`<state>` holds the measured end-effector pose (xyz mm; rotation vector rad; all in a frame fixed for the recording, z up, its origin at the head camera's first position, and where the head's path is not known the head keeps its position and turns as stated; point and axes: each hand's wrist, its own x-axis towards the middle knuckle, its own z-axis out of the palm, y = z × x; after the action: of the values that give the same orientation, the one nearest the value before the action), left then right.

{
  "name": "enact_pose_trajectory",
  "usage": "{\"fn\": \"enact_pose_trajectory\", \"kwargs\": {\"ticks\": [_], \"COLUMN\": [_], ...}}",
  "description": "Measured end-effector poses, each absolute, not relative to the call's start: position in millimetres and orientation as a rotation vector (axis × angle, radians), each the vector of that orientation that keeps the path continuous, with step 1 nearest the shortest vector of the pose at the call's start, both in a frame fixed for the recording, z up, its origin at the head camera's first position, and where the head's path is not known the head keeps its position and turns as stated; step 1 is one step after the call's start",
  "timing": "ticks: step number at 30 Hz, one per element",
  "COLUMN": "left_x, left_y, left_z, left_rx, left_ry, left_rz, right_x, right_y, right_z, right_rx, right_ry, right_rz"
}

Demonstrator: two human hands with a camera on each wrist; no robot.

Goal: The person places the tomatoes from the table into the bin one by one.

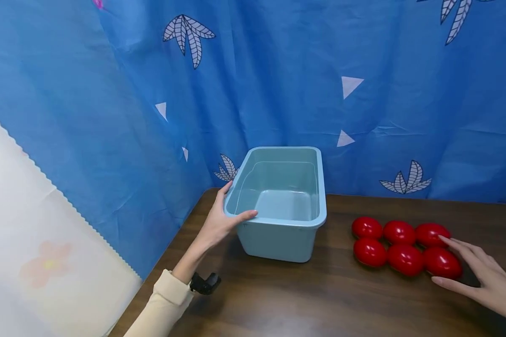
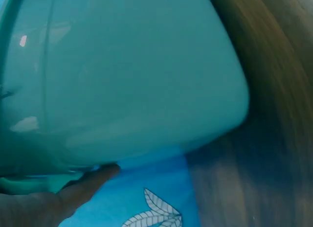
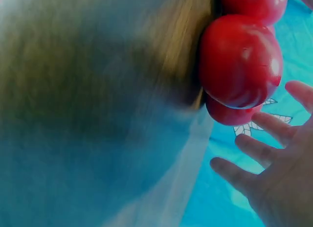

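Gripping the glossy teal tub's (image 1: 278, 234) rim, left hand (image 1: 219, 222); right hand (image 1: 485, 276) spread beside 6 red balls (image 1: 405, 245).

Left hand (image 1: 219, 223) curled gripping, right hand (image 1: 487, 280) spread flat.

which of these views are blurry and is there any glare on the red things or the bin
Head view: sharp and evenly lit, with small highlights on the red tomatoes and a soft sheen on the table. Left wrist view: the blue bin fills the frame, soft, with pale reflections; the wood is smeared. Right wrist view: heavy blur on the left, tomatoes glossy with white glare spots, right hand fairly clear.
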<state>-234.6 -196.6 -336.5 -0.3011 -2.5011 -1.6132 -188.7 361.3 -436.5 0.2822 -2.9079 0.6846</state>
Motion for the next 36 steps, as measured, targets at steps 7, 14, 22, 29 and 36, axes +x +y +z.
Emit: {"fn": "enact_pose_trajectory", "kwargs": {"ticks": [7, 14, 22, 29, 36], "left_x": [-238, -234, -240, -239, -242], "left_y": [-202, -211, -199, -201, -199], "left_z": [-332, -328, -335, -334, -336], "left_rx": [-0.259, -0.255, -0.279, -0.278, -0.295], "left_ry": [-2.608, -2.628, -2.642, -2.648, -2.646], "left_rz": [-1.554, -1.521, -1.519, -1.523, -1.53], "right_x": [-177, -182, -184, -186, -179], "right_y": [362, 351, 352, 347, 353], "right_z": [-424, -434, -425, -426, -424], "right_rx": [0.293, 0.223, -0.005, -0.051, -0.105], "right_ry": [-2.91, -2.868, -2.922, -2.875, -2.793], "right_rz": [1.031, 1.228, 1.254, 1.272, 1.385]}}
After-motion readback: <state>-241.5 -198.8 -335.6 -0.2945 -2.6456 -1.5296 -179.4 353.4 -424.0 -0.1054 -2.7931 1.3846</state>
